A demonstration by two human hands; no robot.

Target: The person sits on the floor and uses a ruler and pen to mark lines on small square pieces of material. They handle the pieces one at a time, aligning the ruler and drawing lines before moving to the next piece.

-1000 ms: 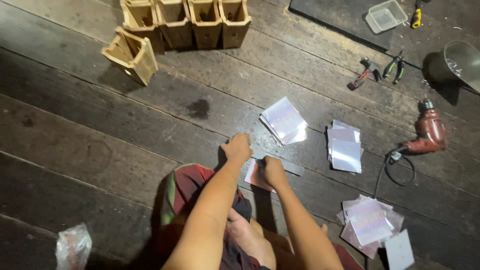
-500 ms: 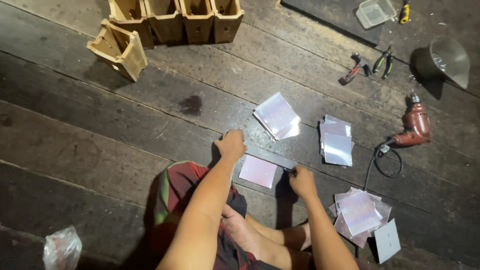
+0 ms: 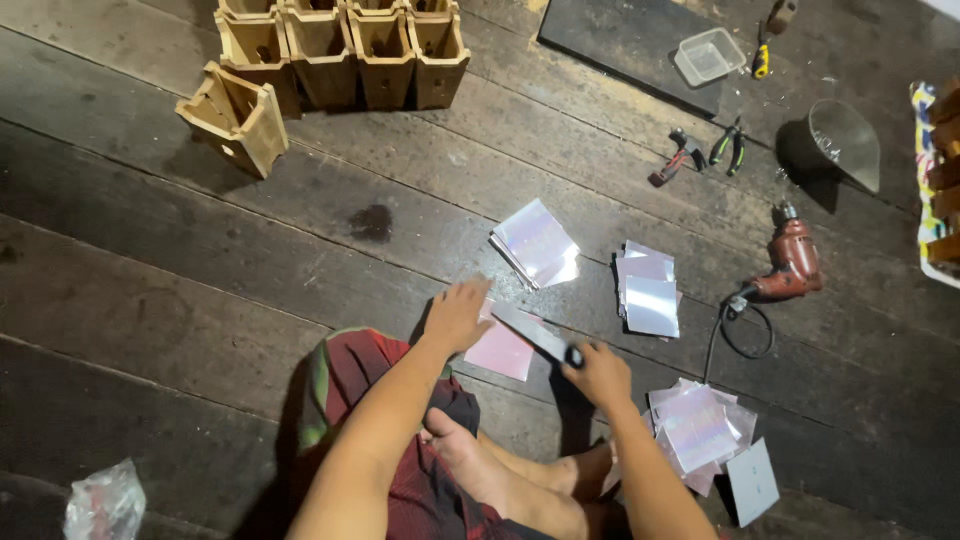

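My left hand (image 3: 458, 315) presses flat on the left edge of a pale pink square sheet (image 3: 500, 352) lying on the dark plank floor (image 3: 150, 300). A long flat metal strip (image 3: 530, 330) lies slanted across the sheet. My right hand (image 3: 598, 375) is closed around the strip's dark right end. My crossed legs in red patterned cloth (image 3: 360, 370) sit just below the sheet.
Stacks of shiny square sheets lie beyond (image 3: 535, 243), to the right (image 3: 648, 290) and by my right knee (image 3: 700, 425). A red drill (image 3: 790, 262), pliers (image 3: 685, 155), a metal funnel (image 3: 845, 140), a clear tub (image 3: 708, 55), wooden boxes (image 3: 340, 50) and a plastic bag (image 3: 105, 505) surround me.
My right hand has slid from beside the left hand out to the right along the strip, uncovering the pink sheet. The left hand stays pressed down.
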